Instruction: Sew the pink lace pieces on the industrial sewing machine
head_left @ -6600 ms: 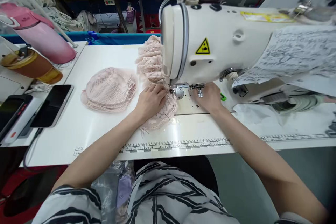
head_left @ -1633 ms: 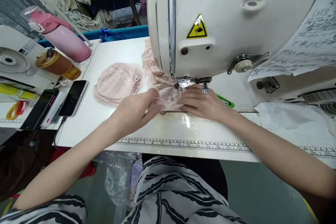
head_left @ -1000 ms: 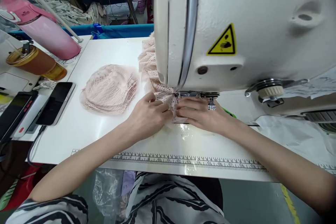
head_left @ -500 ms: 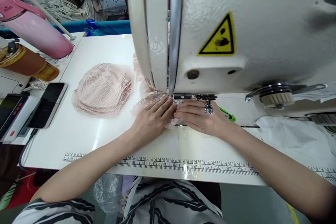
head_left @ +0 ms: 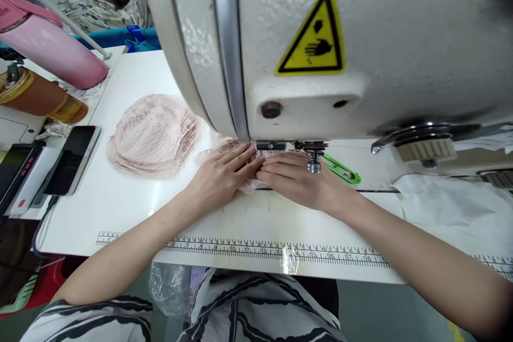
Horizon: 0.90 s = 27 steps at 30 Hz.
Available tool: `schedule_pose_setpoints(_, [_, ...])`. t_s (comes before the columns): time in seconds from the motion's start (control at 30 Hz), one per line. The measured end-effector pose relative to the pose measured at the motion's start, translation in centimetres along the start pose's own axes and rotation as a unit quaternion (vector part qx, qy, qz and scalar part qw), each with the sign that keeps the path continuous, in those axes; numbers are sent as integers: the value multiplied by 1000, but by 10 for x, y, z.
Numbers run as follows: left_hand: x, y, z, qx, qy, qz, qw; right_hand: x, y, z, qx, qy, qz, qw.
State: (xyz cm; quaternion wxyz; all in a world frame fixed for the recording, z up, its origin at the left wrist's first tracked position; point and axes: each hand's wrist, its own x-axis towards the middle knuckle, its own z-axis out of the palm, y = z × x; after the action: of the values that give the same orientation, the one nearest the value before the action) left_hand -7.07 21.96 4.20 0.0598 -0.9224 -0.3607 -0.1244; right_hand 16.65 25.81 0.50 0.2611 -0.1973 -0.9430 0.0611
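Observation:
My left hand [head_left: 219, 177] and my right hand [head_left: 295, 179] lie flat, fingers stretched and fingertips almost meeting, on a small piece of pink lace [head_left: 249, 186]. The lace sits on the white table just in front of the presser foot [head_left: 314, 162] of the sewing machine [head_left: 320, 37]. The machine head fills the top of the view and hides the needle area behind my fingers. Most of the lace is covered by my hands.
A stack of pink lace pieces [head_left: 152, 133] lies left of my hands. Green thread snips [head_left: 341, 169] rest right of the foot. A phone [head_left: 72, 159], a pink bottle [head_left: 48, 48] and a brown cup [head_left: 40, 99] stand at far left. A printed ruler [head_left: 280, 250] runs along the front edge.
My view has come much closer to the machine head. My left hand brought the lace in from the left, and both hands have flattened on it at the presser foot.

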Motion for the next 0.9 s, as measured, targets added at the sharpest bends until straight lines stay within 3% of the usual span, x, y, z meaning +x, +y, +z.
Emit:
schedule_pose_setpoints(0.3, [-2,-20,-6,-52,-18,28,998,11,-6,2,-1,7,-28,1000])
schedule_pose_setpoints(0.9, [-1,-24,-6,-48,-36,5,998,11,-5,8,0,32,-11,999])
